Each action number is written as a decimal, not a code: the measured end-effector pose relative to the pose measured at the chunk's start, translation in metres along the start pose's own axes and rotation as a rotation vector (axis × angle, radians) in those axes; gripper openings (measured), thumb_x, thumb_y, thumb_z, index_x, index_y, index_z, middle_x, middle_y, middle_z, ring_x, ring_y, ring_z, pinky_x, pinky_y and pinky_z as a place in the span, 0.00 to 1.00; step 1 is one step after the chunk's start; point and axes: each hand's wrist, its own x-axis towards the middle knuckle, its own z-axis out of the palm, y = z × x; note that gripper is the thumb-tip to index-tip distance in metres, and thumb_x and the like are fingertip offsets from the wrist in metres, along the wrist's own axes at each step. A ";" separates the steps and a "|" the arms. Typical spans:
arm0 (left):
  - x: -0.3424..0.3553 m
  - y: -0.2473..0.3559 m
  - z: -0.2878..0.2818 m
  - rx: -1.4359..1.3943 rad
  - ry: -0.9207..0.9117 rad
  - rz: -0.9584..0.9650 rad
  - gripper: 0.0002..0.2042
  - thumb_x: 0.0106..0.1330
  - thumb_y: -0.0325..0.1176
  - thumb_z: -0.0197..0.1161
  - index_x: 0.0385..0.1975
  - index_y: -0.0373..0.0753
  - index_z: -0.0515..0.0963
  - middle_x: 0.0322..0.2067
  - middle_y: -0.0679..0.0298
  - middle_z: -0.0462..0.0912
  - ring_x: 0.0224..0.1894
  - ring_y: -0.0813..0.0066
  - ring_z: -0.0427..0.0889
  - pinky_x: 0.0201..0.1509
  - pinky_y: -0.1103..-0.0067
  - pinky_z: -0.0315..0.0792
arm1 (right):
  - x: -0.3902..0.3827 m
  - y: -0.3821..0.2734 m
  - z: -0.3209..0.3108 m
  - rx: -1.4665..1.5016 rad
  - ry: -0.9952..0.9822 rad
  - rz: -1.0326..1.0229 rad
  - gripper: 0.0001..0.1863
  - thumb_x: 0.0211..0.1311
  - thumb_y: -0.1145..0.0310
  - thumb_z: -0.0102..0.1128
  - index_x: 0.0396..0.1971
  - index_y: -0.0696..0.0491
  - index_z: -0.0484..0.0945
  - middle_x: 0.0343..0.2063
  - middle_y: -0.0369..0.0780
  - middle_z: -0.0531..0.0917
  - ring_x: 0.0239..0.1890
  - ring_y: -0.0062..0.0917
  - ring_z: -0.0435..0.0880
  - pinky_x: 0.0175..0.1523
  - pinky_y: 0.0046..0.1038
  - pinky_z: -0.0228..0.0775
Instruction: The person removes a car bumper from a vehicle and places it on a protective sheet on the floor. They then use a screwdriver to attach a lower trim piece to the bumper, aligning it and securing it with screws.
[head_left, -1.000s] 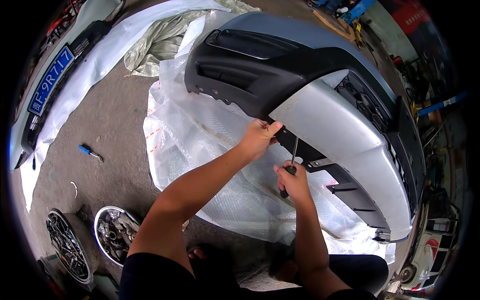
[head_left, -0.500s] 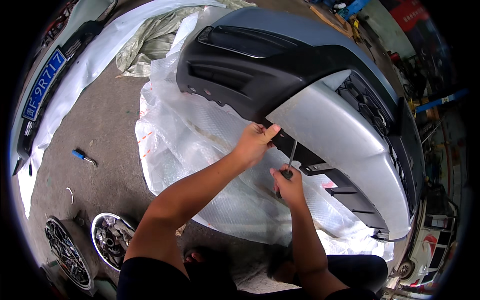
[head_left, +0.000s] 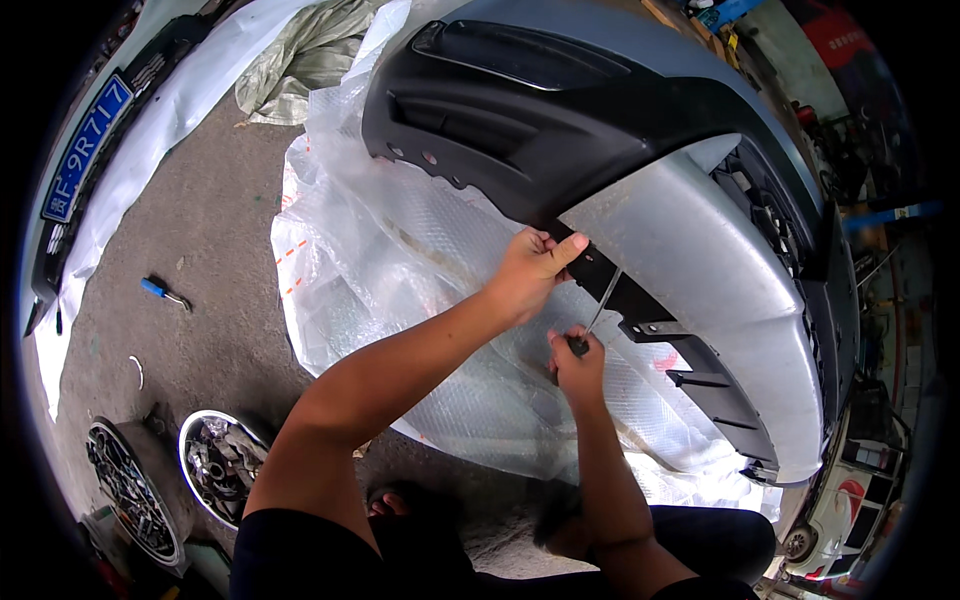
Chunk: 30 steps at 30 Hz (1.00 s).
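Observation:
A large car bumper (head_left: 500,125) in black and grey, with a silver lower trim panel (head_left: 690,235), lies on bubble wrap. My left hand (head_left: 537,270) is closed on the black edge flange of the bumper, thumb on top and fingers curled under it. In my right hand (head_left: 578,365) is a screwdriver (head_left: 604,303), gripped by its dark handle. Its thin metal shaft points up and away, and the tip meets the seam between the black flange and the silver panel. A metal bracket with holes (head_left: 650,328) sits on the flange to the right of the tip.
Bubble wrap (head_left: 430,340) spreads beneath the bumper. On the concrete floor at left lies a blue-handled tool (head_left: 163,291). Two round wheel rims (head_left: 135,495) holding small parts stand at lower left. Another bumper with a blue licence plate (head_left: 88,145) rests at far left.
The bumper appears shifted slightly right and up in view, and my left hand with it. The screwdriver leans further over, its handle staying nearly in place.

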 end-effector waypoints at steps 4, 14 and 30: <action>-0.002 -0.001 -0.004 0.014 0.001 -0.033 0.12 0.66 0.42 0.66 0.32 0.40 0.76 0.35 0.66 0.81 0.40 0.78 0.79 0.48 0.76 0.68 | -0.026 0.026 0.012 0.025 0.063 0.114 0.13 0.59 0.69 0.66 0.21 0.52 0.69 0.12 0.32 0.73 0.13 0.16 0.70 0.20 0.21 0.60; -0.012 0.006 0.003 -0.168 0.010 -0.055 0.12 0.64 0.43 0.66 0.35 0.44 0.72 0.38 0.68 0.78 0.45 0.76 0.76 0.52 0.74 0.67 | -0.114 0.074 0.037 0.218 -0.063 0.337 0.13 0.61 0.71 0.63 0.23 0.54 0.67 0.14 0.34 0.73 0.14 0.17 0.72 0.22 0.22 0.63; -0.013 0.024 0.025 -0.187 0.086 -0.090 0.21 0.60 0.54 0.68 0.35 0.40 0.77 0.32 0.66 0.80 0.35 0.76 0.78 0.43 0.75 0.72 | -0.141 -0.140 -0.068 -0.436 -0.478 -0.018 0.09 0.61 0.72 0.62 0.36 0.54 0.70 0.21 0.32 0.76 0.24 0.14 0.73 0.30 0.20 0.66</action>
